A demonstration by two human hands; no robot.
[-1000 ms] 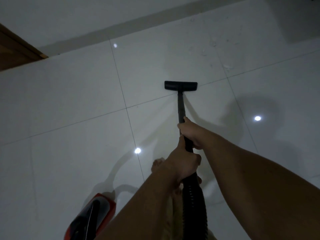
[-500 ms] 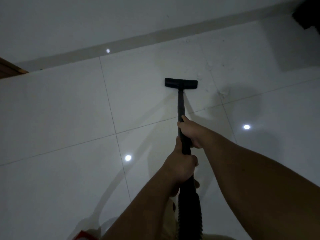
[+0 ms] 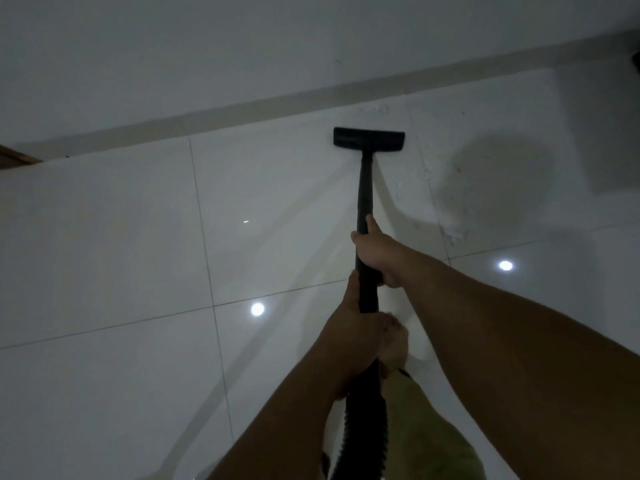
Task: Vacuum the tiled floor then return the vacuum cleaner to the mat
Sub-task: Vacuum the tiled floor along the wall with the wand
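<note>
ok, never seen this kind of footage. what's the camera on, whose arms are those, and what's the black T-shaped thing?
No robot here. The camera sits on a person's head, looking forward and down, so the two bare arms are the wearer's own. The black T shape is the vacuum's floor nozzle, resting on the white tiled floor close to the wall's skirting strip. The right hand grips the black wand further forward; the left hand grips it nearer the body, where the ribbed hose begins. Pale crumbs lie right of the nozzle. The bright dots are reflected lights.
</note>
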